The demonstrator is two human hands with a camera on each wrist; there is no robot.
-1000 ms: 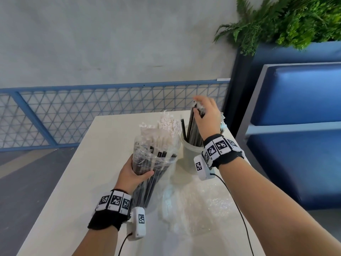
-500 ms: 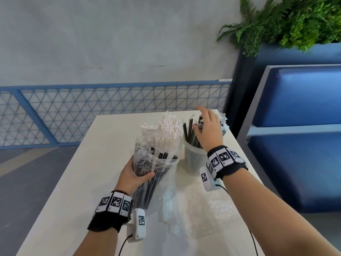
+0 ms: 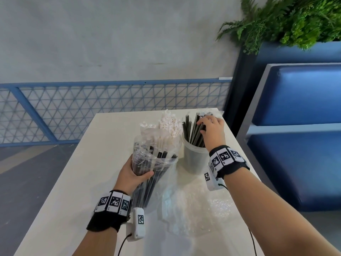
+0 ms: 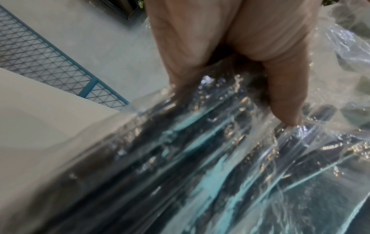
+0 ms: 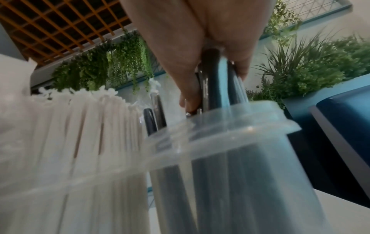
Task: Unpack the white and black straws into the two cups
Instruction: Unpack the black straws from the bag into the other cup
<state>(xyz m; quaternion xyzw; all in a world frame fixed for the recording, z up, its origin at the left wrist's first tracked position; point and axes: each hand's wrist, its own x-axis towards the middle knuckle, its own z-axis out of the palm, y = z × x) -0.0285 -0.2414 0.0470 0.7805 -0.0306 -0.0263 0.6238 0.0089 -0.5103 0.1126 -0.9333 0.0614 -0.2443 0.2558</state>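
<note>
Pale rectangular desk, seen from the head camera, with a blue mesh railing beyond its far edge and a blue padded bench to the right.

Left hand — fingers and thumb curled round a crinkled clear plastic bag of black straws, held tilted near the middle of the desk. The left wrist view shows the thumb pressed into the film over the dark straws.

Just behind the bag stands a translucent plastic cup of white paper-wrapped straws, their frayed wrapper tips fanning above the bag.

To the right of it, touching or almost touching, stands the second translucent plastic cup, loaded with black straws in clear sleeves that lean outward.

Right hand sits on top of that bundle — in the right wrist view its fingers close round a few black straws just above the cup rim.

On the near right part of the desk lies an empty, flattened clear plastic wrapper.

Both wrists carry black bands with square black-and-white markers. Green ferns hang over the bench at the far right.
</note>
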